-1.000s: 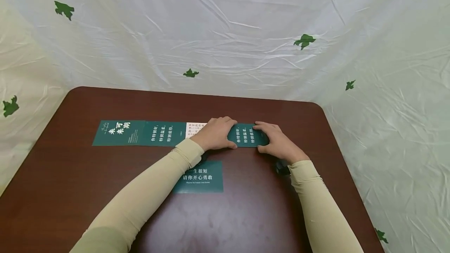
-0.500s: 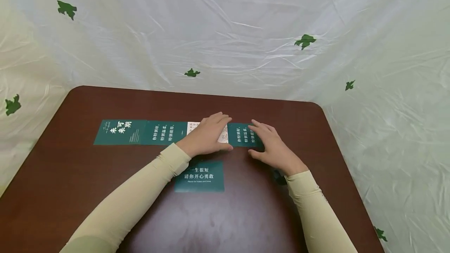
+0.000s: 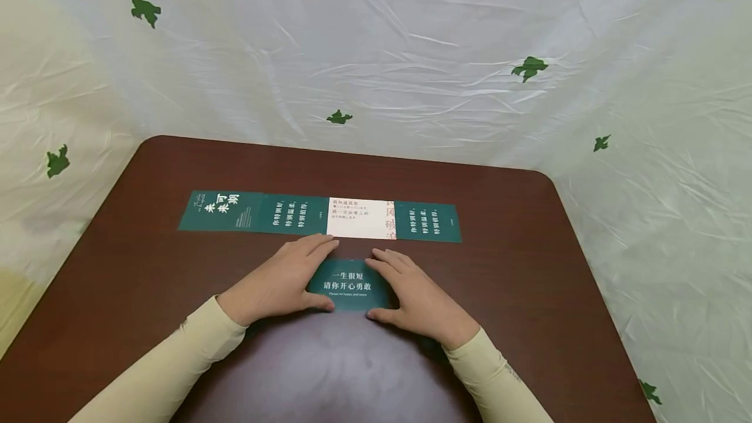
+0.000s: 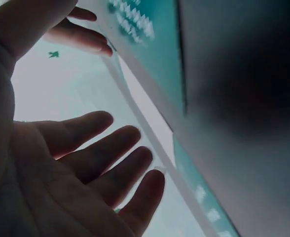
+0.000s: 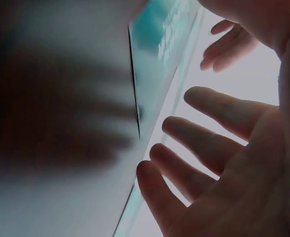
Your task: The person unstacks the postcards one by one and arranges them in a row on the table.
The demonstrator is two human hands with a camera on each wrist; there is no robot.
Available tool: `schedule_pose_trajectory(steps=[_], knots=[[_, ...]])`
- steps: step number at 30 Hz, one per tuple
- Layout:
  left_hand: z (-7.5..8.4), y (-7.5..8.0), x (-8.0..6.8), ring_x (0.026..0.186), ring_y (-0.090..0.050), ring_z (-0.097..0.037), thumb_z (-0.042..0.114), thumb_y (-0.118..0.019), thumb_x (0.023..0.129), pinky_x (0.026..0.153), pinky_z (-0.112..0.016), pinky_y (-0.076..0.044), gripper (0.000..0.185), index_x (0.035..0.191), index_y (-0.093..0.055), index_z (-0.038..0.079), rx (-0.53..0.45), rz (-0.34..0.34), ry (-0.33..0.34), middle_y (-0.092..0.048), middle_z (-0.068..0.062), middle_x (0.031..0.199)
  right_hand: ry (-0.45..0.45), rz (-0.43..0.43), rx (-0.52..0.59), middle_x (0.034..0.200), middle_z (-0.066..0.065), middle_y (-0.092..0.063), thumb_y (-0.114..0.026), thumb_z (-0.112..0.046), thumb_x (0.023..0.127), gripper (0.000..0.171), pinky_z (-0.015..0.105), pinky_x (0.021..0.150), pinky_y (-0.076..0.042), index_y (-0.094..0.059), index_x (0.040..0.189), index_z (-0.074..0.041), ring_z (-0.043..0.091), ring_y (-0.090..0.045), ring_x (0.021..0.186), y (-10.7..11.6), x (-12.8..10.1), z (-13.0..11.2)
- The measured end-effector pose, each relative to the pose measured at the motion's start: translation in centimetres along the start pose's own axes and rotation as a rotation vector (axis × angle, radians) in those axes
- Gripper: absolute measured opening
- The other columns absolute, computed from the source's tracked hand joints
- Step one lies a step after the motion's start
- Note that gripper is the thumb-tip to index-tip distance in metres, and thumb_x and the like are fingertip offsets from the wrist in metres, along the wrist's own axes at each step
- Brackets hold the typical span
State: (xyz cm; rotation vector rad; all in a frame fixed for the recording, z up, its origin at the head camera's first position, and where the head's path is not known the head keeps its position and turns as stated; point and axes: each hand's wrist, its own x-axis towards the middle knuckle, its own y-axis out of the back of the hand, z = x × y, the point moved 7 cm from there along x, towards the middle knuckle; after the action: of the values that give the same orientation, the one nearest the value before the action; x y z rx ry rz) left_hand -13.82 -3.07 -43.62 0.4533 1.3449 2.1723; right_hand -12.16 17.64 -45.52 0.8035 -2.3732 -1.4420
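A green card with white writing (image 3: 350, 284) lies flat on the brown table (image 3: 529, 292), in front of a row of cards. My left hand (image 3: 296, 276) touches its left edge with straight fingers, thumb at the lower left corner. My right hand (image 3: 401, 287) lies on its right edge in the same way. The row holds a green title card (image 3: 220, 209), a green card (image 3: 294, 214), a white card (image 3: 361, 217) and another green card (image 3: 427, 221), side by side. In the wrist views the left hand's fingers (image 4: 105, 158) and the right hand's fingers (image 5: 199, 148) are spread and straight beside a teal card edge (image 4: 150, 44).
White plastic sheeting with green leaf prints (image 3: 411, 70) hangs behind and to both sides of the table. The table's rounded far corners (image 3: 543, 178) lie close to the sheet. Bare tabletop shows left and right of the hands.
Both hands have left the right-hand green card in the row and drawn back toward me onto the single green card. The white card in the row is uncovered.
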Motion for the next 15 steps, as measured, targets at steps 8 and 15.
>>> schedule_pose_trajectory(steps=[8,15], knots=[[-0.6,-1.7,-0.8,0.151,-0.05,-0.035,0.044,-0.096,0.081,0.125,-0.06,-0.039,0.104,0.162,-0.046,0.001,-0.006,-0.06,0.028,-0.052,-0.015,0.163,-0.017,-0.003,-0.032,0.172,0.009,-0.044,-0.088,-0.043,0.09,0.083,0.056,0.128,-0.039,-0.054,0.159,-0.011,0.035,-0.038,0.161,-1.1,-0.1,-0.4],[-0.7,-2.1,-1.1,0.145,-0.055,-0.033,0.037,-0.096,0.083,0.123,-0.058,-0.041,0.096,0.159,-0.049,0.003,-0.014,-0.043,0.013,-0.057,-0.013,0.157,-0.015,0.016,-0.034,0.169,0.007,-0.048,-0.088,-0.043,0.09,0.081,0.053,0.126,-0.042,-0.055,0.158,-0.012,0.03,-0.042,0.158,-1.2,0.0,-0.8]])
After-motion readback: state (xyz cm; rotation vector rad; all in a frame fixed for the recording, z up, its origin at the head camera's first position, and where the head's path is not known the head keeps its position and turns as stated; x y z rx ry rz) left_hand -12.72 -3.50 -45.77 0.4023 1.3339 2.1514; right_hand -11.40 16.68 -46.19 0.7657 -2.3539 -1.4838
